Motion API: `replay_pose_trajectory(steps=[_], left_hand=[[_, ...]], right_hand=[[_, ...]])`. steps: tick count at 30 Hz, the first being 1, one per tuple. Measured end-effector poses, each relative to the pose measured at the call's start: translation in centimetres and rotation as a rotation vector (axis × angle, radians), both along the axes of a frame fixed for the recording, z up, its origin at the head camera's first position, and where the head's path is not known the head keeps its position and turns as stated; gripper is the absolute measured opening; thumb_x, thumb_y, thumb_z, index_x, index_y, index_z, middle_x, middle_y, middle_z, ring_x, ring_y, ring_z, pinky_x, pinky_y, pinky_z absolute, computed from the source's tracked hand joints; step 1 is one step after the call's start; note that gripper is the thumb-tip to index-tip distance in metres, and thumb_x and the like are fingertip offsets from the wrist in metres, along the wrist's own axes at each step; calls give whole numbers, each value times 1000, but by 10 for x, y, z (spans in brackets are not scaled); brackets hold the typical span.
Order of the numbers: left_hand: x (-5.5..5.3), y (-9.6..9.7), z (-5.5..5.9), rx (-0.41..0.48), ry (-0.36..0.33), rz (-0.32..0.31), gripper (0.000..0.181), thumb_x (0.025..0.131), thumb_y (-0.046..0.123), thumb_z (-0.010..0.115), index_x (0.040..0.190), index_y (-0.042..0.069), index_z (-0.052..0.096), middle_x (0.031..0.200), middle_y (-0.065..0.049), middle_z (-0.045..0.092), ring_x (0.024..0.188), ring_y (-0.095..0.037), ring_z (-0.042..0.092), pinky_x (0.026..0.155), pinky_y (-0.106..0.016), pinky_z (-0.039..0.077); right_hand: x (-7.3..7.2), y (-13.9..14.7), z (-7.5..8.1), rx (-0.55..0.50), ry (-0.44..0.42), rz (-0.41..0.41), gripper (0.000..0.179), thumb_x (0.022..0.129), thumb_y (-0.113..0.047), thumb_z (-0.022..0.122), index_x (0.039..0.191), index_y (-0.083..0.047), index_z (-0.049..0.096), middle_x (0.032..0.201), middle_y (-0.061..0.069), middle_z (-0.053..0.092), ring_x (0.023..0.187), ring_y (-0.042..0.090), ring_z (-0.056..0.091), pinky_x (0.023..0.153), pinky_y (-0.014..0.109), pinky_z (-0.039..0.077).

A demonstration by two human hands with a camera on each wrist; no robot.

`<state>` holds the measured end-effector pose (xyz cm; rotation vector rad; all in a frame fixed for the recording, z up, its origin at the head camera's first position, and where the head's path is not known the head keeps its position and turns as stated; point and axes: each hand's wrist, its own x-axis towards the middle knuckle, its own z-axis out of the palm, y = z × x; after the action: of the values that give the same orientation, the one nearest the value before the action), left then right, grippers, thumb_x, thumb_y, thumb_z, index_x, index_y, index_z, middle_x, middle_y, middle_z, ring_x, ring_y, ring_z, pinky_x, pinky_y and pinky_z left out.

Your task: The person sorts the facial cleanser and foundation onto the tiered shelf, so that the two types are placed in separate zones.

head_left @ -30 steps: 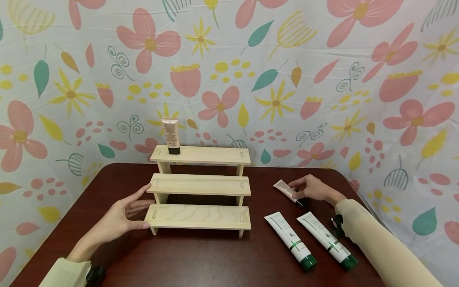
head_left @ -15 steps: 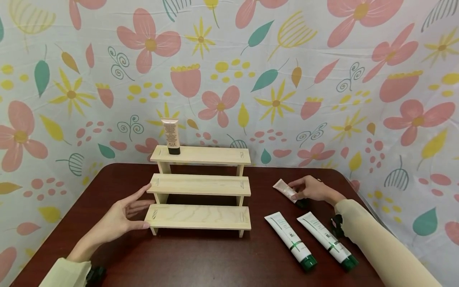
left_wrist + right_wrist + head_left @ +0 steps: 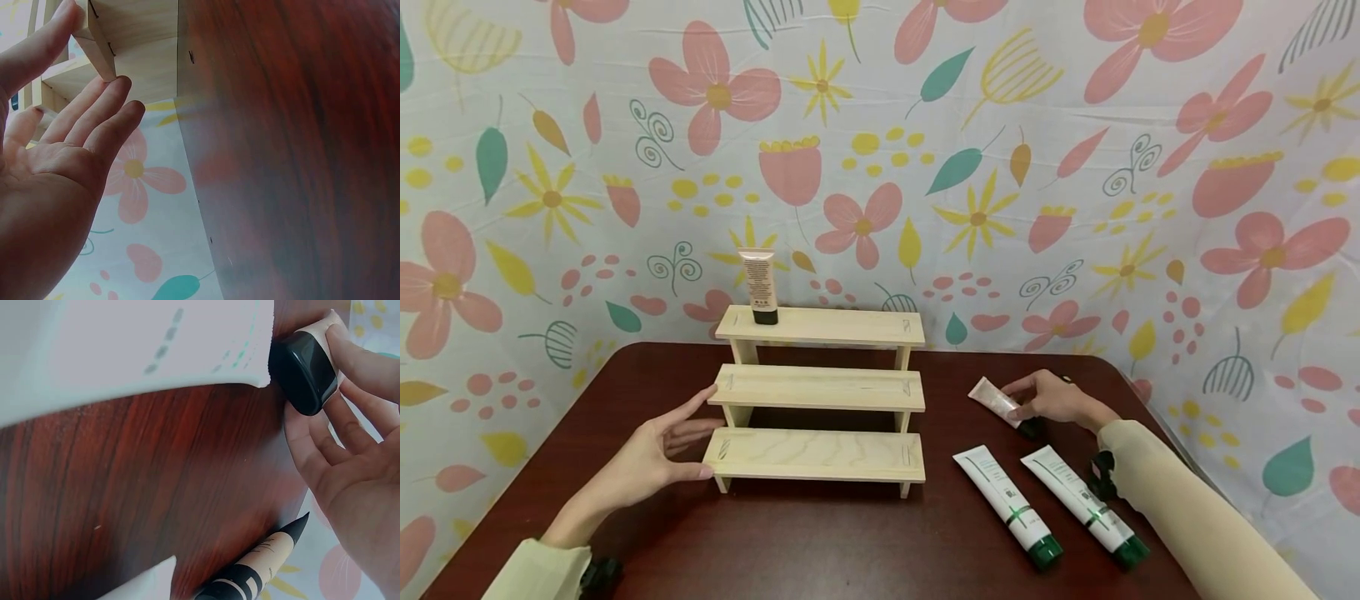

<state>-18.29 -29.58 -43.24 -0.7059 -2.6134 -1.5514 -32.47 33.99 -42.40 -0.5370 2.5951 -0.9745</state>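
Observation:
In the head view my right hand (image 3: 1052,396) pinches a small pale pink tube (image 3: 995,397) with a black cap, low over the table at the right. The right wrist view shows the black cap (image 3: 303,372) between thumb and fingers. My left hand (image 3: 643,462) touches the left side of a three-step wooden display stand (image 3: 820,387), fingers extended and thumb at the lowest step. A beige tube (image 3: 760,283) stands on its black cap at the left of the top step. Two white tubes with green caps, one nearer the stand (image 3: 1006,500) and one farther right (image 3: 1082,500), lie on the table.
The stand rests on a dark red-brown table (image 3: 850,542). A floral cloth (image 3: 1037,150) hangs behind it. Below my right hand in the right wrist view lies a beige-and-black tapered item (image 3: 262,559), which the head view does not plainly show.
The small pink tube has turned slightly and shifted a little left in my right hand. My left hand stays against the stand, and the other tubes have not moved.

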Motion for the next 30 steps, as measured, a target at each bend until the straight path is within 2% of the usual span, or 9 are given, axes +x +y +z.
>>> replay_pose_trajectory(steps=[9, 17, 24, 30], left_hand=[[1, 0, -1, 9, -3, -7, 107, 81, 9, 92, 168, 16, 30, 138, -25, 64, 126, -38, 63, 99, -23, 49], [2, 1, -1, 1, -6, -5, 107, 82, 9, 92, 168, 16, 29, 139, -26, 63, 126, -39, 63, 99, -24, 50], [2, 1, 1, 1, -3, -9, 108, 81, 9, 92, 168, 15, 29, 139, -25, 64, 125, -39, 63, 98, -24, 50], [1, 1, 1, -2, -5, -8, 108, 81, 9, 92, 168, 16, 29, 138, -25, 64, 126, -41, 63, 99, -24, 50]], right_hand=[[5, -1, 7, -38, -29, -39, 52, 95, -13, 80, 138, 9, 64, 139, 29, 62, 118, 38, 67, 89, 45, 58], [11, -2, 12, -49, 25, -42, 52, 96, -18, 80, 138, 8, 65, 143, 27, 60, 129, 46, 58, 96, 54, 55], [17, -1, 18, -88, 54, -62, 56, 96, -23, 80, 141, 6, 63, 136, 22, 66, 117, 37, 65, 94, 50, 55], [20, -3, 22, -146, 68, -57, 55, 98, -20, 78, 142, 8, 60, 127, 20, 69, 112, 34, 68, 91, 46, 57]])
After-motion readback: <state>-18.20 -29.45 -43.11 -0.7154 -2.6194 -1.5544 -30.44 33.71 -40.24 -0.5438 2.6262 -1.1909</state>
